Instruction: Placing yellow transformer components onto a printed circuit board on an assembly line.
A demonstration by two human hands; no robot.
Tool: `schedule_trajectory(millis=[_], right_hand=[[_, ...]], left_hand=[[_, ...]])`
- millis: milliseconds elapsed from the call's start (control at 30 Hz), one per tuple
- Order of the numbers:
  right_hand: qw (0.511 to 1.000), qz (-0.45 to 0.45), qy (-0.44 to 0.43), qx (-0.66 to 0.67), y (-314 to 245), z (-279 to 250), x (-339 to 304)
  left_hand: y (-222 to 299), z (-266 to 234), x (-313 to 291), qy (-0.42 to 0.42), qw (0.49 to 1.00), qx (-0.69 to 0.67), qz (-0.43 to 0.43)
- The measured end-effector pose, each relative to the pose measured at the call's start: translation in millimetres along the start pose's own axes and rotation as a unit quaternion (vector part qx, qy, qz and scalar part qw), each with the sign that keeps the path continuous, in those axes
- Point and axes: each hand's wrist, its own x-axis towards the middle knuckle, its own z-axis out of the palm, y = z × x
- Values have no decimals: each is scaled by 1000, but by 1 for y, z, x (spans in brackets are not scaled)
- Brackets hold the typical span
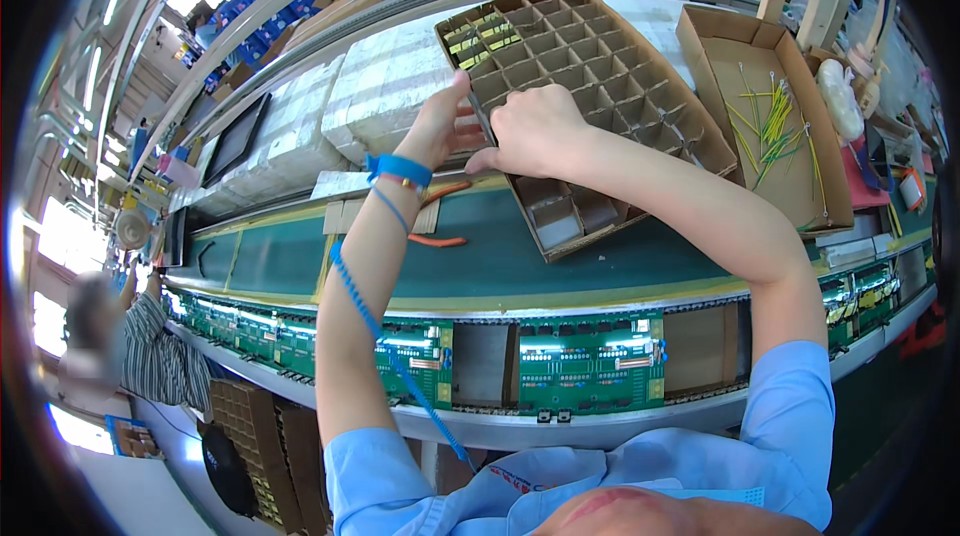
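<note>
The left hand [440, 126] is at the left edge of the divided cardboard box [617, 66], its fingers loosely bent and the thumb standing apart from them, so the grip is open. Whether its fingertips touch the box cannot be told.

The right hand [545, 131] reaches over the same left edge, just beside the left one. Its fingers are curled in under the palm and its thumb sticks out toward the left hand; the back of the hand hides the fingertips, so I cannot tell whether they are clamped on anything.

The box lies at a slant, its near corner over the green belt [270, 256]. Yellow-green parts [480, 41] fill cells at its far left corner, and a white piece [558, 229] sits in a cell by its near corner. Just beyond the box's right edge is a cardboard tray [735, 56] with yellow and green wires [775, 116] lying loose in it.

On the belt, partly hidden by the left forearm, is a tool with orange handles [438, 241]. A blue strap [400, 172] circles the left wrist. Green circuit boards [590, 366] line the belt's near edge.
</note>
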Motion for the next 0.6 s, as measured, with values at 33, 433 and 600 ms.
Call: schedule_trajectory(millis=[33,433,600], right_hand=[[1000,-9,1,0,-9,7,0],[950,-257,158,83,8,57,-56],[932,-301,189,73,0,63,-96]], left_hand=[[-2,-11,9,9,1000,-2,1],[-13,-37,35,-3,977,-213,28],[-35,-53,-37,35,969,-230,81]])
